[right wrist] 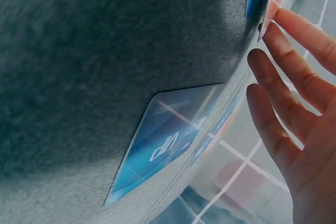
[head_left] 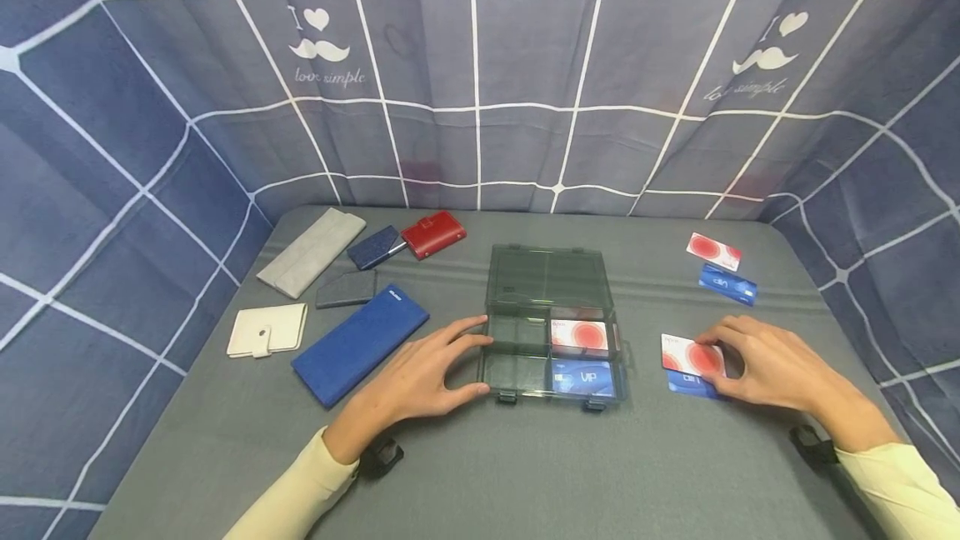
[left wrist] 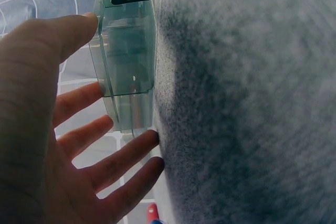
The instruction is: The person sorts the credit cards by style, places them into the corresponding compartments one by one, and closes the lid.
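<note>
My right hand (head_left: 776, 365) pinches a white card with red circles (head_left: 684, 354) by its right end. The held card partly covers a blue card (head_left: 693, 386) on the table. In the right wrist view, the red-and-white card (right wrist: 274, 1) tilts between the fingers, above the cloth. My left hand (head_left: 423, 373) touches the left side of a clear green compartment box (head_left: 517, 373), fingers and thumb spread apart. The box's lid (head_left: 551, 275) lies folded back. Its right compartments hold a red-and-white card (head_left: 579, 335) and a blue VIP card (head_left: 583, 377).
Another red-and-white card (head_left: 712, 251) and blue VIP card (head_left: 727, 284) lie at the back right. To the left are a long blue wallet (head_left: 360, 346), a cream wallet (head_left: 266, 330), a grey wallet (head_left: 311, 252), a red card holder (head_left: 433, 234) and small dark holders (head_left: 372, 248).
</note>
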`<state>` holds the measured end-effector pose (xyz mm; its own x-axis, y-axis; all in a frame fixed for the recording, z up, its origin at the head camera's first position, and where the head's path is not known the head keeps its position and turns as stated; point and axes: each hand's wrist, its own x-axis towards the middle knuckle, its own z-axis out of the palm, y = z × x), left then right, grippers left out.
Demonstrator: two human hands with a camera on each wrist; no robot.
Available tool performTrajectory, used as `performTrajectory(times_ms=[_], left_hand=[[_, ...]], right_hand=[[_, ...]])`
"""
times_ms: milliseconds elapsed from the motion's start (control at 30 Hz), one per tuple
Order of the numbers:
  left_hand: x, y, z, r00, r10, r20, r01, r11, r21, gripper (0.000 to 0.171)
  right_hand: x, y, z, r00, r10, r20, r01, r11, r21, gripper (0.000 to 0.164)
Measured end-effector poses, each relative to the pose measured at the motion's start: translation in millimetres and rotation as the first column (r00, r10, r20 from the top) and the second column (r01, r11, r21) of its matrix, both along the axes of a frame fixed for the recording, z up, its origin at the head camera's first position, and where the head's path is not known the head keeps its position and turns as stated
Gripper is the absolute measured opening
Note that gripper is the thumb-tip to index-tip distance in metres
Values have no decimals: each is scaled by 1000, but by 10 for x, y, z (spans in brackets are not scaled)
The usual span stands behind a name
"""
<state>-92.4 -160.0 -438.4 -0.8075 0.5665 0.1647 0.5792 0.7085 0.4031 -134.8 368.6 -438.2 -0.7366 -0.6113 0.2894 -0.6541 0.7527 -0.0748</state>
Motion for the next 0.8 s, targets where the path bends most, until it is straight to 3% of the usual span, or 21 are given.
performTrajectory(times_ms=[433,800], left_hand=[[-16,-2,22,1000,-4,14,4,1000,-3,64],[-17,-4,3,1000,-4,8,4,1000,1,65]], right_hand=[[-54,-167,172,1000,-7,-16,7,1000,-25,45],[-125,-554,360,999,40,-22,-41,998,-44,43]])
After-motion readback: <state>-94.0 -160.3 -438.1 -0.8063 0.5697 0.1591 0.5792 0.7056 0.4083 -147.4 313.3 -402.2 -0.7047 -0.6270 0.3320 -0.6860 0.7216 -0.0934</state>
